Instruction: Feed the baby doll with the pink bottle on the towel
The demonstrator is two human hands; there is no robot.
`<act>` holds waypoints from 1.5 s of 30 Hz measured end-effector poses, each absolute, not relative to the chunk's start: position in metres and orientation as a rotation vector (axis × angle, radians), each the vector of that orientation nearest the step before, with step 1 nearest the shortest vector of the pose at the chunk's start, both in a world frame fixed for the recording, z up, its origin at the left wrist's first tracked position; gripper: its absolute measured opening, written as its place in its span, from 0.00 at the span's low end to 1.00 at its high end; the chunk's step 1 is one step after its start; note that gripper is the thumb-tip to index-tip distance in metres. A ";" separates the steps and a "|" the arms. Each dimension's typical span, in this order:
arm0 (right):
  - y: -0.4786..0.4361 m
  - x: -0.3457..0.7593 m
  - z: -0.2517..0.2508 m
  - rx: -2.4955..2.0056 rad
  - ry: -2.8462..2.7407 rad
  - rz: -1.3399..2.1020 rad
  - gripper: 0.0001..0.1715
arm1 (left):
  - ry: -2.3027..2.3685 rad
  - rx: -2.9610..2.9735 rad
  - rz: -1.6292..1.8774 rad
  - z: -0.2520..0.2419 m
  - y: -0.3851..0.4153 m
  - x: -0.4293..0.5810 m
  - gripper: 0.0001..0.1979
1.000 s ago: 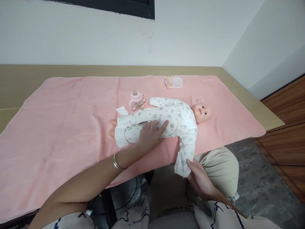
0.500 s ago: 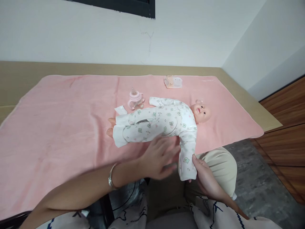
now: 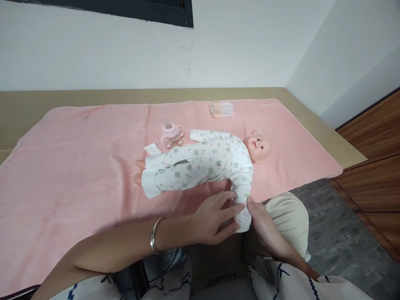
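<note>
A baby doll in a white printed romper lies on its back on a pink towel, head to the right. One romper sleeve hangs over the table's near edge. My left hand, with a silver bangle on the wrist, pinches the sleeve's cuff from the left. My right hand grips the same cuff from the right, fingers closed on the cloth.
A pink baby bottle and a small white cloth lie behind the doll. A small packet sits at the towel's far edge. The tan table ends at the right; my knee is below it.
My left hand has left the doll's belly and moved right and down to the hanging sleeve. My right hand has slid up the sleeve's cuff.
</note>
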State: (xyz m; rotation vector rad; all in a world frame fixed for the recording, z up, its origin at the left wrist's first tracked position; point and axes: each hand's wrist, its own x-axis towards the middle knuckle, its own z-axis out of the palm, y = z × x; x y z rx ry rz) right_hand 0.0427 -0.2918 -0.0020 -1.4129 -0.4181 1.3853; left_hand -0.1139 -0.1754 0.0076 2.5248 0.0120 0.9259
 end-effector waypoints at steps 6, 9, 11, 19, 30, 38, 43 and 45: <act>-0.288 0.057 -0.003 -1.649 -0.658 1.199 0.42 | -0.094 2.580 1.192 0.004 -0.181 -0.116 0.14; -0.294 0.060 -0.004 -1.472 -0.835 1.248 0.37 | -0.094 2.522 1.156 0.008 -0.185 -0.117 0.11; -0.299 0.061 -0.005 -1.341 -0.972 1.314 0.33 | -0.019 2.431 1.092 0.012 -0.187 -0.119 0.08; -0.301 0.066 -0.010 -1.470 -1.274 0.908 0.19 | 0.313 2.009 0.791 0.023 -0.192 -0.121 0.07; -0.300 0.061 -0.012 -1.345 -0.885 1.234 0.23 | 0.623 1.838 0.636 0.031 -0.183 -0.107 0.07; -0.293 0.048 -0.017 -1.294 -0.537 1.323 0.27 | 0.694 1.761 0.439 0.037 -0.178 -0.106 0.12; -0.292 0.045 -0.019 -1.556 -1.040 1.121 0.23 | 0.759 1.875 0.266 0.023 -0.182 -0.117 0.15; -0.291 0.044 -0.018 -1.566 -1.266 1.029 0.20 | 0.775 1.964 0.249 0.018 -0.180 -0.119 0.16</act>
